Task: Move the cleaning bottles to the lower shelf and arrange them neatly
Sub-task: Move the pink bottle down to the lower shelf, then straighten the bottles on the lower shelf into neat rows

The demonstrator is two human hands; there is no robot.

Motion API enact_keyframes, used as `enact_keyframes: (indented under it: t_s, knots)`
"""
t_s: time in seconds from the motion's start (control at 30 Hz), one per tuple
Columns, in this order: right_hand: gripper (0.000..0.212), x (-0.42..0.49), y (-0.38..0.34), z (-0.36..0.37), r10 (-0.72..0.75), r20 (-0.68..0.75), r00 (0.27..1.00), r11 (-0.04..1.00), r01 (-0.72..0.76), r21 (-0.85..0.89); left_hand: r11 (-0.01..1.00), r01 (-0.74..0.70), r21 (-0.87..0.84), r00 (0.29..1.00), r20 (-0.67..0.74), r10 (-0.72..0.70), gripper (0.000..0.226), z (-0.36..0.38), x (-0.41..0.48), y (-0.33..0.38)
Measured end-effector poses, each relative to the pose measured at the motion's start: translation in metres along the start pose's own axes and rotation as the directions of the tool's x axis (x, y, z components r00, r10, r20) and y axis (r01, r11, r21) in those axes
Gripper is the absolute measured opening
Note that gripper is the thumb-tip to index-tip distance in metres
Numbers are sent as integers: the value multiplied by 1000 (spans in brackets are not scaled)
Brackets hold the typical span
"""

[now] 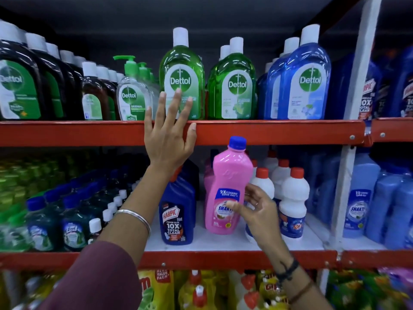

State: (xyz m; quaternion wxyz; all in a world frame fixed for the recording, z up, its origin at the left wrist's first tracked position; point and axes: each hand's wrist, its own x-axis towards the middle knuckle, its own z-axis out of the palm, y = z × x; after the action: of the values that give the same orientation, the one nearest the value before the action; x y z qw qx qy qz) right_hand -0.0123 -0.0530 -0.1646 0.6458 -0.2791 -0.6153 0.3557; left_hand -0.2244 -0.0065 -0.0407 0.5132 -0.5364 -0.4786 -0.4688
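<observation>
Our hands at the shelves of cleaning bottles

Our left hand [168, 135] spreads open at twelve o'clock against a green bottle [181, 74]; our right hand [260, 211], at four o'clock, loosely touches a tilted pink bottle [230, 186] on the lower shelf [223, 245].

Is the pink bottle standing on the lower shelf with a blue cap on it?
Yes, the pink bottle stands on the white lower shelf, blue cap on, with the right hand at its label.

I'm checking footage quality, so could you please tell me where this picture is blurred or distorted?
Head view: the centre is sharp, with the pink bottle and left hand clear; the left green bottles and bottom yellow bottles smear; wide-angle bending tilts the white post.
</observation>
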Motion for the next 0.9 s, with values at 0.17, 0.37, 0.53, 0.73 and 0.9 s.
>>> enact_keyframes:
  t_s: [0.17,0.37,0.53,0.73,0.9]
  knots:
    - [49,2,55,6,95,1,996,992,-94,-83,1000,-10,12,999,-48,10,49,2,0,-1]
    - [43,9,82,14,148,-8,989,982,-148,-114,999,-19,31,996,-86,22,50,5,0,-2]
    - [41,12,96,13,179,7,984,980,-178,-91,999,-22,38,996,-89,25,50,6,0,-2]
    - [45,12,98,12,184,62,981,981,-180,-78,999,-23,44,997,-74,26,49,6,-1,-1]
    - [42,4,95,11,168,118,979,980,-153,-130,999,-14,39,1000,-12,14,49,1,-1,1]
